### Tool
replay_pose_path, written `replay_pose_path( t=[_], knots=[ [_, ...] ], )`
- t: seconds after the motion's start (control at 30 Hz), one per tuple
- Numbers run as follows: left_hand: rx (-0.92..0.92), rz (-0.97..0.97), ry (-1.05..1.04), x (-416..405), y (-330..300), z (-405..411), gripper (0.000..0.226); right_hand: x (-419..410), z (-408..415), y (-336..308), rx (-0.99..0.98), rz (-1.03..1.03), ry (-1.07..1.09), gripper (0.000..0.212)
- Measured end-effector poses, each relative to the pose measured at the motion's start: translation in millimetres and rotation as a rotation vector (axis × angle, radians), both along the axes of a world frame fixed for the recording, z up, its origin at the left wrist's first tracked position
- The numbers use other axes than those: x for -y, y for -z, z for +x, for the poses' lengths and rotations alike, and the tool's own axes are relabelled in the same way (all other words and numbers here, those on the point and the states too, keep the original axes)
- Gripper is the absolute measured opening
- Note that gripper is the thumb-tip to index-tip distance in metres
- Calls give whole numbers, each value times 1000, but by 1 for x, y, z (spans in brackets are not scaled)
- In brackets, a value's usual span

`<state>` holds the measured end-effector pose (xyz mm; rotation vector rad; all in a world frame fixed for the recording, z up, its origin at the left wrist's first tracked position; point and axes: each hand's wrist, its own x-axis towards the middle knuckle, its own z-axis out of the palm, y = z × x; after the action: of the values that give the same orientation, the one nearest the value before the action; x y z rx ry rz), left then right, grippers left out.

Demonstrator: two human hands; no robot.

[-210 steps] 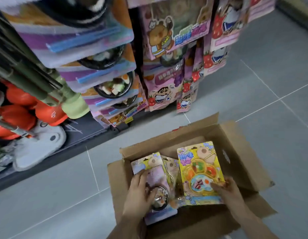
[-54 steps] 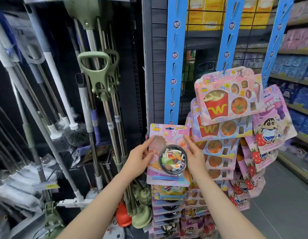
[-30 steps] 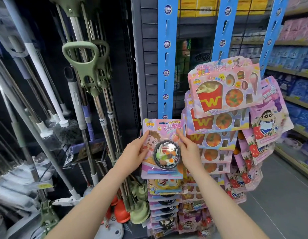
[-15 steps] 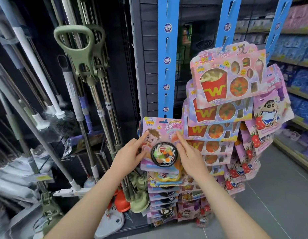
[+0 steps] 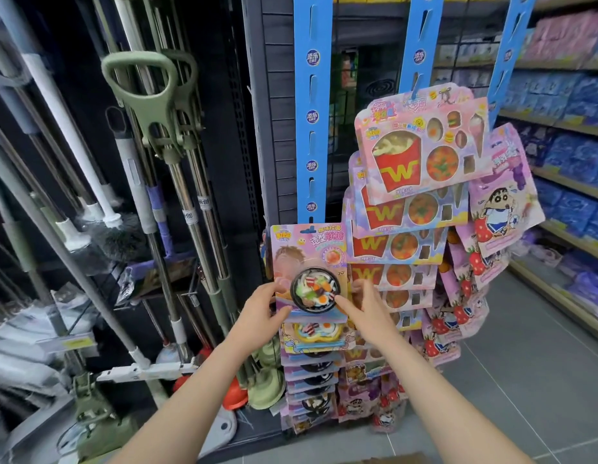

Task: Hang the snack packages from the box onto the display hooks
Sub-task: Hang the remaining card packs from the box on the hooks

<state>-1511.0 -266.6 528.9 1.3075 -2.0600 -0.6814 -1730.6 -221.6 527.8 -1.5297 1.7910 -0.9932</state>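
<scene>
A pink snack package (image 5: 307,259) with a black bowl of candy noodles sits at the bottom of the left blue display strip (image 5: 312,105), its top slot over a blue hook tab. My left hand (image 5: 262,311) holds its lower left edge. My right hand (image 5: 368,311) touches its right side, one finger on the bowl. Several similar bowl packages (image 5: 312,373) hang below it. The box shows only as a brown sliver at the bottom edge (image 5: 391,460).
The middle blue strip (image 5: 421,45) carries several fries packages (image 5: 421,152); cartoon strawberry bags (image 5: 498,209) hang from the right strip. Mop and broom handles (image 5: 177,195) fill the rack on the left. Stocked shelves (image 5: 572,162) line the right aisle over grey floor tiles.
I lifted the package out of the box and brought it up to the left strip. Over the last second it settled onto the hook tab while my hands slid lower on it.
</scene>
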Motion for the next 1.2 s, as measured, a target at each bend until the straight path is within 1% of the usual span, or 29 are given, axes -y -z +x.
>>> replay_pose_path(
  t=[0.07, 0.13, 0.23, 0.37, 0.5, 0.57, 0.67, 0.77, 0.83, 0.9, 0.93, 1.0, 1.1, 1.2],
  knots=[
    [-6, 19, -9, -1, 2, 1, 40, 2, 4, 7, 104, 33, -31, 52],
    [-3, 11, -27, 1, 3, 4, 43, 5, 11, 11, 146, 66, -46, 48],
    [36, -14, -57, 3, 1, 11, 44, 10, 23, 18, 137, 100, -39, 40],
    [113, -8, -41, 3, -1, 12, 47, 16, 24, 20, 138, 104, -18, 42],
    [102, -12, -48, -2, -2, 6, 46, 15, 17, 17, 72, 61, -5, 45],
    [65, 23, -59, -4, -2, 4, 41, 9, 11, 13, 58, 55, 23, 48],
    [-47, 116, -114, -8, 0, 3, 25, 0, 2, 9, 59, 78, 14, 52],
    [-108, 201, -119, -13, 2, 4, 33, -5, -1, 8, 53, 87, -2, 50],
    [-131, 216, -127, -14, 2, 7, 31, -9, -2, 6, 48, 89, -17, 49],
    [-119, 168, -142, -15, 3, 13, 18, -18, -4, 2, 46, 91, -15, 50],
    [-111, 154, -151, -16, 4, 17, 16, -24, -6, 0, 35, 87, -15, 50],
    [-97, 142, -173, -22, 5, 25, 13, -38, -12, -6, 12, 83, -24, 48],
    [-93, 128, -240, -43, 8, 32, 16, -63, -21, -14, 17, 97, -79, 39],
    [-95, 184, -250, -74, 24, 29, 12, -87, -32, -2, -9, 130, -141, 33]
  ],
)
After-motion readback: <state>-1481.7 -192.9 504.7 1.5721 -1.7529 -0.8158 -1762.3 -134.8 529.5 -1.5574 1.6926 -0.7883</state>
